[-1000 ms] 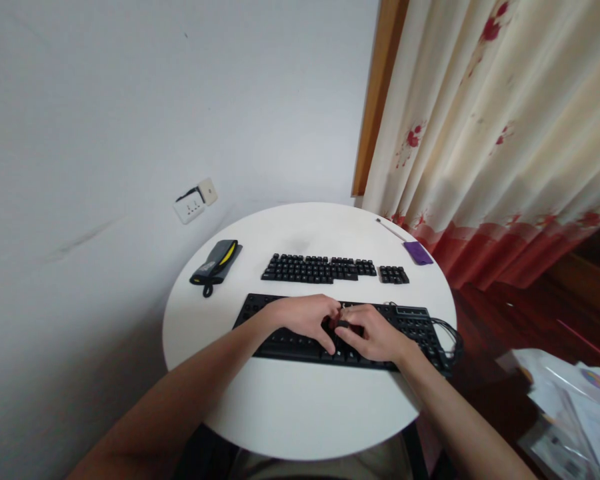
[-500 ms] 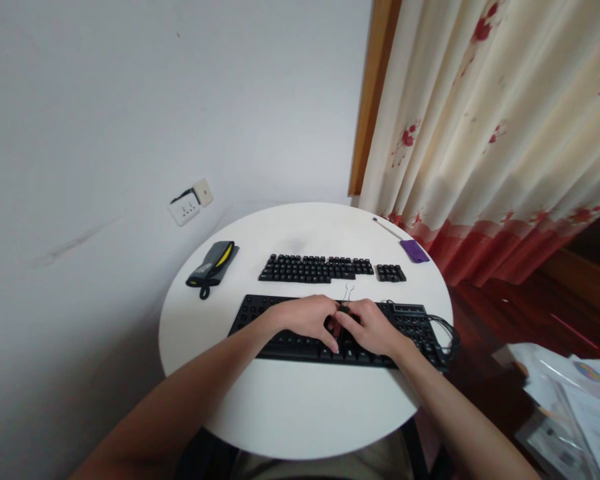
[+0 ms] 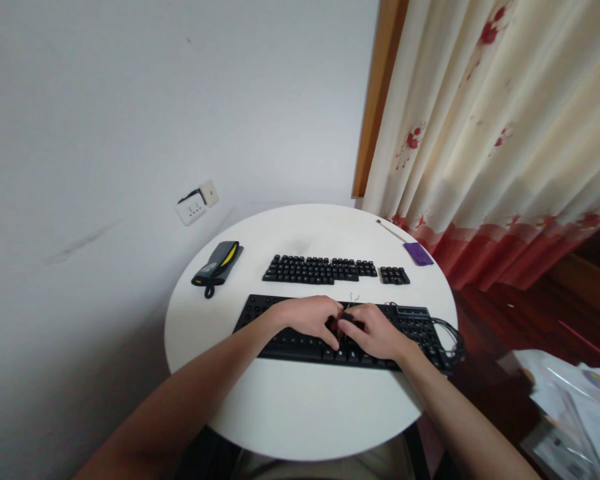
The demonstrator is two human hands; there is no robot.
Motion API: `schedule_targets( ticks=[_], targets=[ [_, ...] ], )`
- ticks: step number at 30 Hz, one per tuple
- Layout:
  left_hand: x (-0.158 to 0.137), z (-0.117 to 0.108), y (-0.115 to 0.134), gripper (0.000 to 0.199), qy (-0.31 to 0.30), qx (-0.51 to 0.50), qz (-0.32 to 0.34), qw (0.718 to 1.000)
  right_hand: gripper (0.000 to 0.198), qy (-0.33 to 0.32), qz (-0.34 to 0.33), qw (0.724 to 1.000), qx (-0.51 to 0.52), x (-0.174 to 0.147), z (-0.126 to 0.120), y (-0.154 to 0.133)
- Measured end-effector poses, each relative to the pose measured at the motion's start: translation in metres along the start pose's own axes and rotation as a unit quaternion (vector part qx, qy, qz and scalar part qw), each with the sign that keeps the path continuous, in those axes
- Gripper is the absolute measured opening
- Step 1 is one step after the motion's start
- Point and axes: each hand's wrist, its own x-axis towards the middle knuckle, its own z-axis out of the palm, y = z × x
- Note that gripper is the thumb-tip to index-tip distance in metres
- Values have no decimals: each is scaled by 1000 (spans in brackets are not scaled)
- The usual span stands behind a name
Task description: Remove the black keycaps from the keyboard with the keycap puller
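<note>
A black keyboard (image 3: 290, 347) lies across the table, its left part showing bare key sockets and its right part still bearing keycaps. Over its middle, my right hand (image 3: 375, 331) is closed around a wire keycap puller (image 3: 349, 316), whose thin wire ends point away from me. My left hand (image 3: 313, 317) meets it from the left with curled fingers, the thumb reaching down to the keys. What the left fingertips grip is hidden. Behind the keyboard, removed black keycaps (image 3: 313, 271) stand in rows, with a smaller block of keycaps (image 3: 395, 275) to their right.
On the round white table (image 3: 305, 413), a grey pouch (image 3: 219, 262) with yellow trim lies at left. A thin brush (image 3: 391, 231) and a purple cloth (image 3: 419, 253) lie at back right. The keyboard's cable (image 3: 453, 337) is coiled over the right edge. Plastic bags (image 3: 570, 393) are beyond.
The view has shifted slightly, so everything sits a little further right. Both hands stay together over the keyboard; the puller's wire ends sit slightly lower.
</note>
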Motion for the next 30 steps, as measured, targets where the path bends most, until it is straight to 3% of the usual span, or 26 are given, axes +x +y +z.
schedule_targets(
  ticks=[10, 15, 19, 25, 30],
  targets=[
    [-1, 4, -2, 22, 24, -43, 22, 999, 45, 64, 56, 993, 80, 4, 0, -1],
    [-2, -2, 3, 16, 103, -80, 11, 991, 43, 226, 97, 969, 2, 4, 1, 3],
    [2, -1, 5, 13, 194, -45, 28, 980, 41, 289, 120, 950, 0, 5, 1, 5],
    [15, 12, -2, 11, 285, 36, 13, 958, 39, 302, 168, 933, 99, 9, 0, 13],
    [17, 16, -7, 16, 313, 85, 4, 946, 43, 280, 184, 921, 199, 10, 2, 21]
  ],
)
